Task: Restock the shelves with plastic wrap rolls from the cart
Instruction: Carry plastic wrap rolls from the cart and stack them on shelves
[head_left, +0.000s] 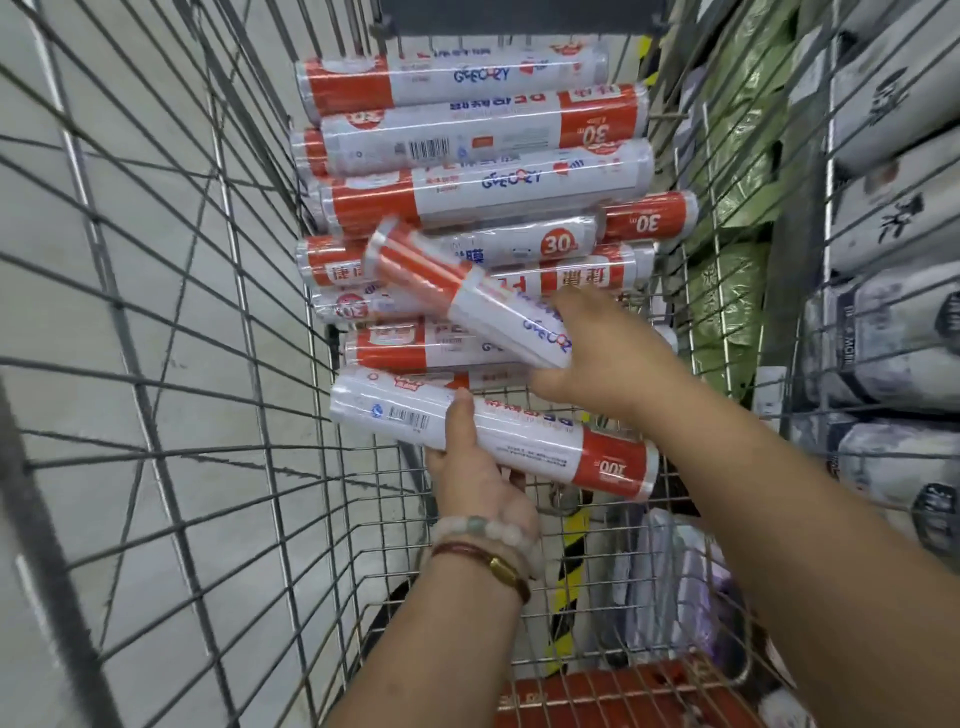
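Note:
Several red-and-white plastic wrap rolls (483, 150) lie stacked crosswise in the wire cart (218, 322). My left hand (478, 473) grips one long roll (524, 431) marked 100 from below, thumb over its top, holding it level above the cart's floor. My right hand (597, 358) grips a second roll (457, 291) near its white end; this roll tilts up to the left, its red end raised over the pile.
The cart's wire walls close in on both sides. Shelves on the right hold green packs (737, 171) and white-and-grey packs (893, 208). Pale floor shows to the left. A purple-white bag (675, 587) and a red item (613, 696) lie below the cart's near end.

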